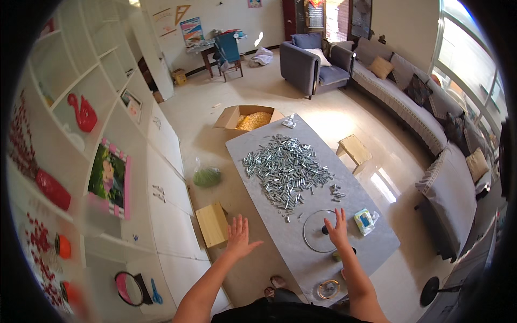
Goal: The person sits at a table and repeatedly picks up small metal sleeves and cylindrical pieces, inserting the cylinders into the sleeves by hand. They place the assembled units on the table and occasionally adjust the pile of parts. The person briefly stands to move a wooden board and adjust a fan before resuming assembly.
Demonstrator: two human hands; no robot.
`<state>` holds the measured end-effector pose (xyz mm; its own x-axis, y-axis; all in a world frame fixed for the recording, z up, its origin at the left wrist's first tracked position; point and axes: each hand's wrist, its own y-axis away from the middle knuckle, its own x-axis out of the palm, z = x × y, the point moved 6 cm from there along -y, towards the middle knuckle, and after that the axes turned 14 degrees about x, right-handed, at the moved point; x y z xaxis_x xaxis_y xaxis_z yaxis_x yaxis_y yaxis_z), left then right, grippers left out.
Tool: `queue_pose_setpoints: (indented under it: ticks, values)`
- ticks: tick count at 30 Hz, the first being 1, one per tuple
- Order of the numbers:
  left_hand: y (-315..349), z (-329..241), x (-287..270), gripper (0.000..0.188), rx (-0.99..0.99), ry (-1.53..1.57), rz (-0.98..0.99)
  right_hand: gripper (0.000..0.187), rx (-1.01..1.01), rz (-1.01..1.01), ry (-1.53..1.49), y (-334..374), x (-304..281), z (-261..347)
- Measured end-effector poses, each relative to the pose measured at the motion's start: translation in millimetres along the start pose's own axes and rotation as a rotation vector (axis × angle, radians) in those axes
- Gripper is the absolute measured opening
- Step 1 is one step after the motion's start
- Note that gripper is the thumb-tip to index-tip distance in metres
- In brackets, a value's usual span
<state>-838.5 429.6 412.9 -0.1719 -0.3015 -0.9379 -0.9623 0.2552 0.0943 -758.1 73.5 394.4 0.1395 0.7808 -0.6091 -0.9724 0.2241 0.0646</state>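
Observation:
My left hand [240, 238] is held out in the air left of the table, fingers spread, holding nothing. A wooden stool [212, 225] stands on the floor below and beside it. My right hand [337, 230] is raised over the near part of the grey table [371, 259], fingers apart and nothing in them. Beneath it lies a round glass lid [314, 237] with a black knob, partly hidden by that hand. A wide pile of small silvery metal cylinders [288, 169] covers the far half of the table, with a few loose ones near its edge.
A pack of wipes [365, 222] lies right of the lid; a gold-rimmed round item [328, 289] sits near me. An open carton of yellow pieces [253, 120] stands beyond the table. Another stool [354, 151] is at the right, white shelves [156, 156] line the left, sofas [398, 97] the right.

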Motion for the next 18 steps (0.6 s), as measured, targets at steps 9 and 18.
queue_pose_setpoints:
  ticks: [9,18]
  values:
    - [-136,81,-62,0.106,0.130,-0.097,0.027,0.064,0.034,-0.099,-0.072,-118,101,17]
    - [-286,104,-99,0.106,0.339,-0.197,0.074,0.062,0.120,-0.140,-0.174,-196,125,72]
